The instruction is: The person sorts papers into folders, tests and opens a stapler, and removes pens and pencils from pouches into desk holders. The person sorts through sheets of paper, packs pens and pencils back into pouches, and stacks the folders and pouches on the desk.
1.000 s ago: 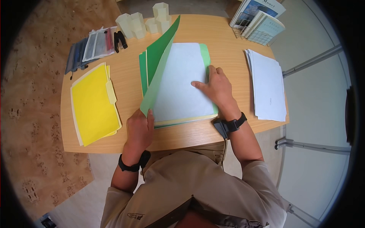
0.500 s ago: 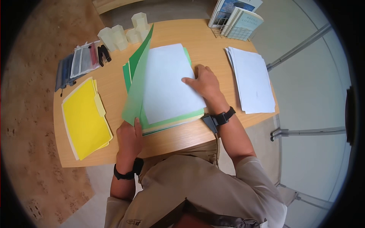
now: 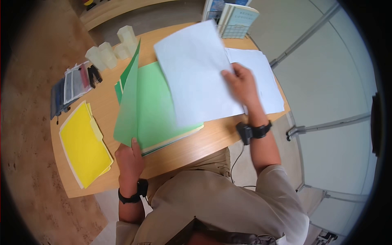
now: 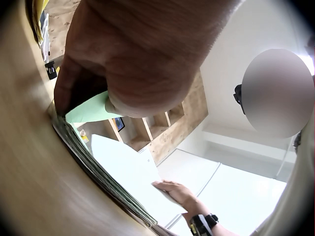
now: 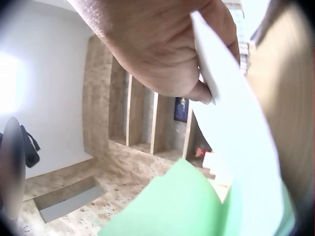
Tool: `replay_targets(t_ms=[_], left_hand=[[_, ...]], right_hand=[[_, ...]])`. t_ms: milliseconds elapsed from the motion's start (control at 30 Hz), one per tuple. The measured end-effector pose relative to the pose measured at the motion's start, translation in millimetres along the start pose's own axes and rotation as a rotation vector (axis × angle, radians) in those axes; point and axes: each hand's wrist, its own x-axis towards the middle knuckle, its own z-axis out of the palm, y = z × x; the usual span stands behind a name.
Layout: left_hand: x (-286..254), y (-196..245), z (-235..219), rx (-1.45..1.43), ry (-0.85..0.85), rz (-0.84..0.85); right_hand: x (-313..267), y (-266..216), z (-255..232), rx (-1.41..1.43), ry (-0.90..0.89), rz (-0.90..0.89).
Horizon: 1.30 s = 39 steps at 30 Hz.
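In the head view my right hand pinches a white paper sheet by its right edge, thumb on top. The sheet is lifted and slanted, overlapping the green folder and the paper stack at the right. My left hand holds the raised cover of the open light green folder at its lower left corner, thumb over the edge. More folders lie beneath it in a pile. The left wrist view shows the fingers round the green cover; in the right wrist view the paper bends down from the thumb.
Yellow folders lie at the left of the table. Behind them are zip pouches, a black stapler and several pale hexagonal cups. Books stand in a wire rack at the back right.
My right hand has lifted the white paper off the green folder and carried it right, baring the folder's inside. My left hand keeps holding the cover up. The head view has shifted.
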Motion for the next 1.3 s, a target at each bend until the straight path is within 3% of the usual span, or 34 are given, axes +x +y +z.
replay_targets(t_ms=[133,200,300,433,467,500,533,633,700,767,800,833,867,933,967,1000,1033,1067,1100,1167,1200,1267,1300], left_hand=[[1.9,3.2,0.0,-0.011,0.03,0.003],[1.4,4.6,0.5,-0.023,0.047,0.002],[3.1,8.8,-0.8,0.024,0.039,-0.006],[2.2,8.9,0.2,0.0,0.039,-0.023],[0.4,5.3,0.5,0.0,0.032,-0.036],[-0.6,3.9,0.8,0.027,0.039,-0.057],[0.5,5.5,2.6,0.032,0.072,-0.021],[0.5,10.4,-5.9,0.067,0.096,-0.023],[0.8,12.2,-8.5,0.089,0.106,0.031],[0.3,36.2,-13.8,0.122,0.141,0.046],[-1.1,43.0,-17.8,0.145,0.181,0.056],[-5.2,38.1,-19.4,0.134,0.057,0.018],[-7.9,37.5,-19.4,0.146,0.062,0.014],[-10.5,38.5,-17.4,0.187,0.068,0.187],[-12.1,35.2,-17.7,0.152,0.028,0.222],[-13.3,32.7,-20.8,0.16,0.04,0.206],[-15.4,30.5,-24.2,-0.009,-0.027,0.141],[-17.8,27.6,-28.1,-0.179,-0.084,0.075],[-19.3,23.8,-30.6,-0.168,-0.051,0.049],[-20.9,16.7,-32.9,-1.015,0.023,-0.329],[-19.8,15.1,-33.4,-1.01,0.054,-0.34],[-13.1,13.0,-33.4,-1.139,-0.121,-0.327],[-12.3,6.6,-31.5,-1.135,-0.107,-0.33]], right_hand=[[21.2,53.5,-97.2,0.205,0.006,0.121],[22.5,73.4,-129.9,0.076,0.017,0.21],[24.3,120.6,-156.5,-0.142,0.008,0.307],[19.0,148.8,-168.3,-0.208,0.018,0.356],[15.9,146.1,-170.9,-0.366,0.027,0.307],[15.2,149.7,-166.5,-0.513,0.025,0.248],[14.9,165.1,-164.4,-0.611,0.139,0.177],[1.4,102.6,-133.9,-0.496,0.234,0.049],[-19.6,56.9,-96.9,0.185,-0.053,0.106],[-45.4,5.1,-44.9,0.551,-0.357,0.276],[-52.2,-0.7,-21.1,0.731,-0.525,0.298],[-59.6,-15.0,-0.4,0.953,-0.638,0.378],[-62.3,-10.7,20.8,1.137,-0.765,0.441],[-64.6,-8.9,56.7,1.399,-0.888,0.464],[-64.7,-9.1,65.5,1.403,-0.905,0.457],[-67.4,-10.1,72.5,1.277,-0.797,0.496],[-70.1,-12.6,78.2,1.145,-0.695,0.529],[-71.1,-15.9,79.1,1.141,-0.733,0.524],[-70.1,-18.8,75.6,1.097,-0.695,0.541],[-73.0,-21.2,73.7,1.042,-0.678,0.541],[-76.5,-20.0,76.2,1.04,-0.712,0.538],[-82.2,-17.4,81.3,0.908,-0.829,0.412],[-85.8,-20.6,87.9,0.875,-0.853,0.34]])
